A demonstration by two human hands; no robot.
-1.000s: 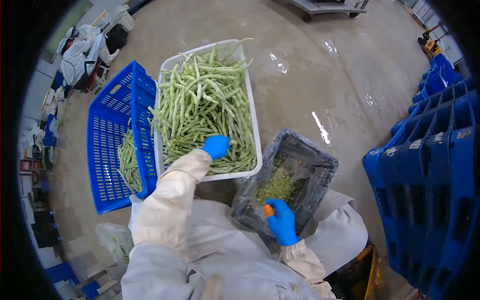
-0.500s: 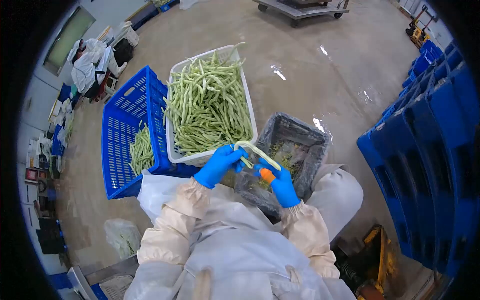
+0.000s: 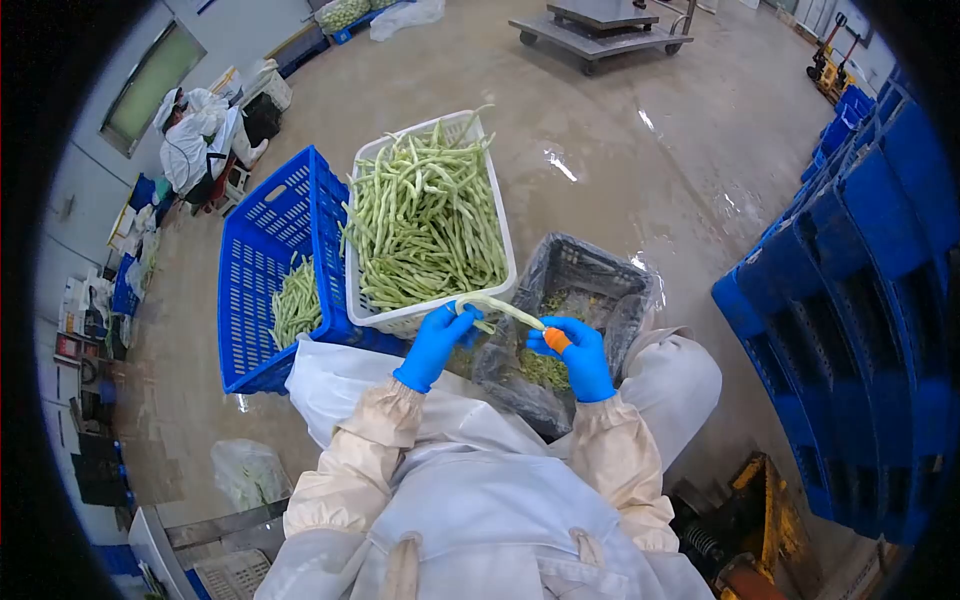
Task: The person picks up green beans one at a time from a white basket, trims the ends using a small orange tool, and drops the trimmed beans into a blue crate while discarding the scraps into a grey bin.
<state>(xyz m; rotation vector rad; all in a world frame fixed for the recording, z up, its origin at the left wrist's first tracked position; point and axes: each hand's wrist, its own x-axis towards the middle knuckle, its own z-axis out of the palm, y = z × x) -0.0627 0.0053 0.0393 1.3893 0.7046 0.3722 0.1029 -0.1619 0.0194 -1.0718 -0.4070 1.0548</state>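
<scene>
Between my two blue-gloved hands stretches a long pale green bean [image 3: 505,306]. My left hand [image 3: 437,340] is closed around one end, where it curls over the fingers. At the other end, my right hand [image 3: 584,362] pinches the tip; an orange finger cover [image 3: 556,340] sits on one of its digits. Just beyond my left hand stands a white basket [image 3: 509,225] heaped with green beans [image 3: 430,220]. Under my right hand is a crate lined with dark plastic [image 3: 632,283], with bits of green trimmings [image 3: 545,370] at its bottom.
A blue slatted crate [image 3: 245,300] leans at the left with some beans [image 3: 296,303] inside. Stacked blue pallets [image 3: 850,300] rise on the right, beside a yellow pallet jack [image 3: 770,520]. A metal cart [image 3: 610,35] stands far ahead, and a seated person [image 3: 195,145] is at the far left.
My right hand has moved right and its grip has shifted to the bean's far end, drawing the bean out between both hands. The view has tilted up slightly.
</scene>
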